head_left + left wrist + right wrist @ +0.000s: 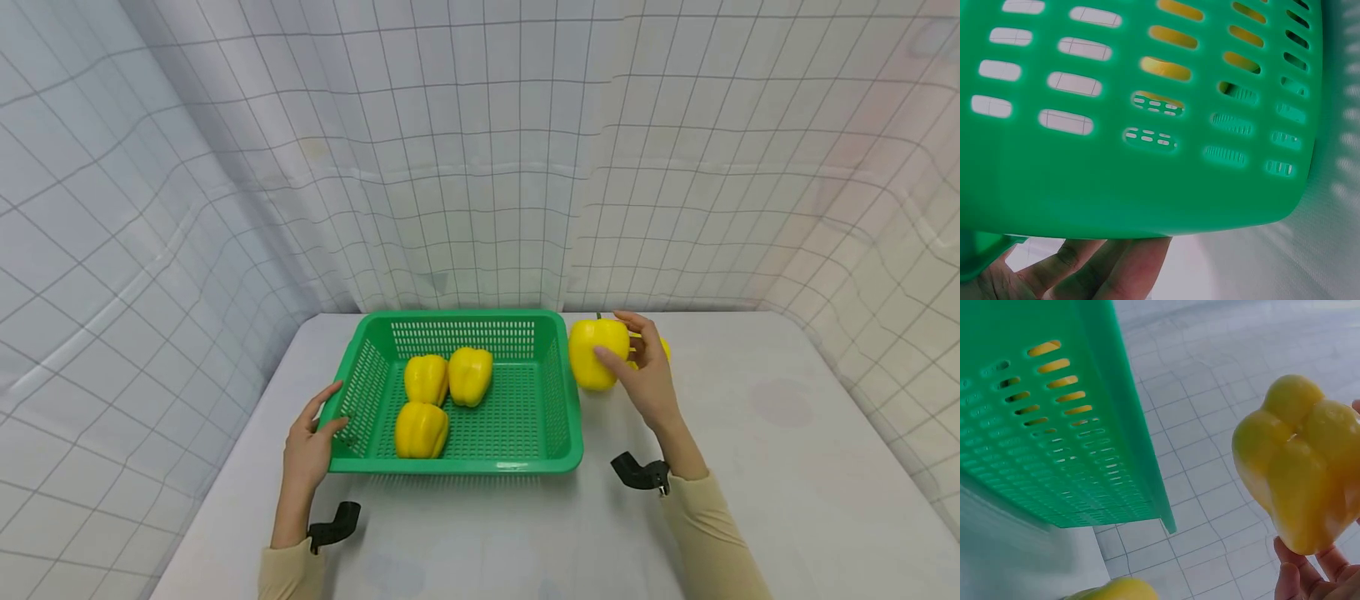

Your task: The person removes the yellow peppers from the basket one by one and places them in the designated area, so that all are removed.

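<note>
Nearest lay beige fabric sleeves [708, 529]. The left hand [307, 450] gripped a green rectangular plastic basket [457, 467]; beside its right rim, the right hand [649, 375] grasped a glossy lobed yellow pepper [588, 358], which, carried low, could strike it.

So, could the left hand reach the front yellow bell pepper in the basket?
Probably yes: the left hand is at the left side of the green plastic basket, whose open top leaves the front yellow bell pepper uncovered.
</note>
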`<state>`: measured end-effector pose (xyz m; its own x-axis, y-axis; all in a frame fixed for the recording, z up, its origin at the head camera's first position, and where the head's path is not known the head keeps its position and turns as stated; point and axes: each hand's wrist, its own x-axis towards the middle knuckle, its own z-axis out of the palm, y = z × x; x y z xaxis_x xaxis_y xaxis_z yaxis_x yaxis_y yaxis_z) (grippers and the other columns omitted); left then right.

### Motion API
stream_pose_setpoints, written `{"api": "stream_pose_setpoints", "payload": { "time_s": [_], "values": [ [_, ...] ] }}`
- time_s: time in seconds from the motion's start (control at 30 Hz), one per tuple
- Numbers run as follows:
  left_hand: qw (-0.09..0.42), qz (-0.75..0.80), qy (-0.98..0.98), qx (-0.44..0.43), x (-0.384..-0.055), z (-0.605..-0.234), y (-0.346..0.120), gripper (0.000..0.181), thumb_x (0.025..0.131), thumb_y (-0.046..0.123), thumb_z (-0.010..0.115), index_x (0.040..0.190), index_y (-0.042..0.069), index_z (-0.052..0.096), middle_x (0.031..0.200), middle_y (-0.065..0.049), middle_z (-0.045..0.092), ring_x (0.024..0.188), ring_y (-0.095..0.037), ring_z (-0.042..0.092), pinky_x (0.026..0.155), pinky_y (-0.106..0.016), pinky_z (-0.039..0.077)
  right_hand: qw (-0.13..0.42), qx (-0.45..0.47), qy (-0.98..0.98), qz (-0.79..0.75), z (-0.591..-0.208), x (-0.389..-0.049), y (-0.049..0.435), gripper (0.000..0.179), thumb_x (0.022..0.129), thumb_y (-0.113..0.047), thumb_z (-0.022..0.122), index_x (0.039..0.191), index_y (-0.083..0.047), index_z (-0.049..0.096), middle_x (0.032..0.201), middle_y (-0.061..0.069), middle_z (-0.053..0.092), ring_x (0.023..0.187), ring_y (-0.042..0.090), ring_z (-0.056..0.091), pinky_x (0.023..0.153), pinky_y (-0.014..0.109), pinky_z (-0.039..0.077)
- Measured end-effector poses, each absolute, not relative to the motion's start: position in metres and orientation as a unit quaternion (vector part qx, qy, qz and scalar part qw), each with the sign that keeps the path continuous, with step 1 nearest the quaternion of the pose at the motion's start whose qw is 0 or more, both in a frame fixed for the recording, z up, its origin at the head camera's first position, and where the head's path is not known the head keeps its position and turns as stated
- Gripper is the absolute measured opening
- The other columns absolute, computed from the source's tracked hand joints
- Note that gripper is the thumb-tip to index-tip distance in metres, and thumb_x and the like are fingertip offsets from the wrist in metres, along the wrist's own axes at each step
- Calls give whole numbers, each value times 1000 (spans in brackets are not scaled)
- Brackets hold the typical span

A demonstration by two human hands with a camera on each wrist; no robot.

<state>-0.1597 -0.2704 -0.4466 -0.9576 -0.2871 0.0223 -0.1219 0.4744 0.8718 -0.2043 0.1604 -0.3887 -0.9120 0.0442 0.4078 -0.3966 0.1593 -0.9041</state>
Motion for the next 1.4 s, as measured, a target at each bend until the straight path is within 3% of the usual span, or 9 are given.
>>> {"api": "stream_pose_setpoints", "payload": {
  "time_s": [0.33,0.6,0.97,1.4],
  "values": [
    [80,-494,-857,126,-157,-445,-271,50,96,16,54,144,26,43,130,-26,50,85,-30,56,54,-32,41,230,80,-690,681,-420,-220,178,47,87,-3,64,131,-2,47,117,3,48,95,20,48,78,25,40],
    [87,-495,-856,120,-158,-446,-270,50,96,15,55,144,25,45,131,-25,50,86,-32,55,53,-32,38,250,57,-668,699,-424,-219,193,47,89,-4,64,130,5,44,118,4,48,96,22,48,77,20,46],
    [89,-497,-855,118,-160,-448,-270,50,95,14,56,143,25,46,124,-25,54,69,-23,52,50,-31,37,319,-8,-686,654,-433,-219,224,43,88,-10,66,128,-6,51,118,-1,47,91,17,47,73,19,42],
    [86,-497,-855,118,-160,-448,-270,50,96,15,55,143,25,45,129,-25,52,80,-26,56,54,-32,41,358,-72,-678,637,-452,-224,252,46,86,-13,70,129,-8,55,116,-5,46,90,14,46,76,21,39]
  ]
}}
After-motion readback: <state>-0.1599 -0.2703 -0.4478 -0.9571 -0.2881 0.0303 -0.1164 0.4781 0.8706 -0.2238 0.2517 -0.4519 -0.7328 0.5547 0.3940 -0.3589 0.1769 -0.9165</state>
